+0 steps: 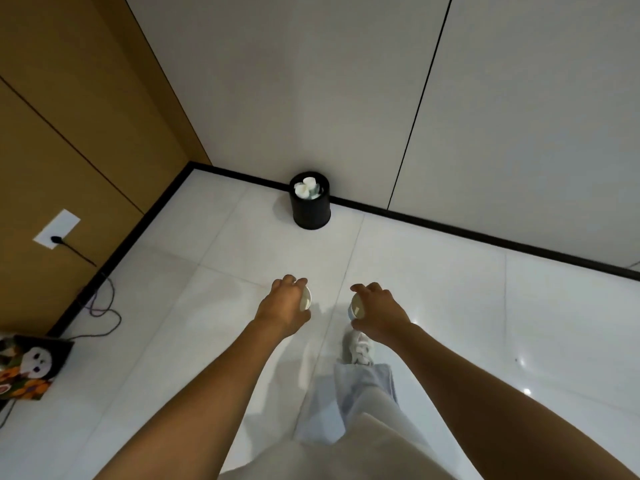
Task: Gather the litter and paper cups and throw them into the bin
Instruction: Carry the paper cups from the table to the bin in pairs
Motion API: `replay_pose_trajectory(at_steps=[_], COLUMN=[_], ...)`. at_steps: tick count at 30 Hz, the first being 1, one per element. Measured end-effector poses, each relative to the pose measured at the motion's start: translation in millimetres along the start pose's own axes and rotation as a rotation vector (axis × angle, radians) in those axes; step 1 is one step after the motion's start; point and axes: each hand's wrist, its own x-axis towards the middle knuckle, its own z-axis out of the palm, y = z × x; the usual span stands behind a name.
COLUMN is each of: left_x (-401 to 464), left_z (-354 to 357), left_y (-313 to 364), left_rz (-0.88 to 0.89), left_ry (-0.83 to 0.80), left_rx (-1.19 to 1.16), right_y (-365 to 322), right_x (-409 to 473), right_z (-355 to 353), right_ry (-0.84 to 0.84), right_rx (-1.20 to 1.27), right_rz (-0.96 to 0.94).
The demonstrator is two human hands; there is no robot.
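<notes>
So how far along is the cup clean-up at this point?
Partly done: the black bin by the wall already holds several white cups. In hand: the left hand grips one paper cup, the right hand another. Left: reaching the bin and dropping both in.

No text, label, brand, number or sign can be read anywhere in the view. The patterned bag (pixel 29 367), lying on the floor well to the left of the bin (pixel 310 201), shows printed pictures but no letters.
</notes>
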Motion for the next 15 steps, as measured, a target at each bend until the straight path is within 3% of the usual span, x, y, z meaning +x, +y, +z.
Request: replay_pose_trajectory(at_steps=[8, 15], left_x=[188.7, 288.5], left_z=[-73.9, -114.6], left_y=[41.5, 32.1], left_rz=[-0.028, -0.081], left_ry=[0.037, 0.032], left_rx=[-0.057, -0.084], right_y=[19.1, 6.2], right_x=[180.0, 294.7], right_z=[-122.3, -183.7], right_ry=[0.013, -0.035], right_rx=[-0.014, -0.049], right_rz=[-0.014, -0.067])
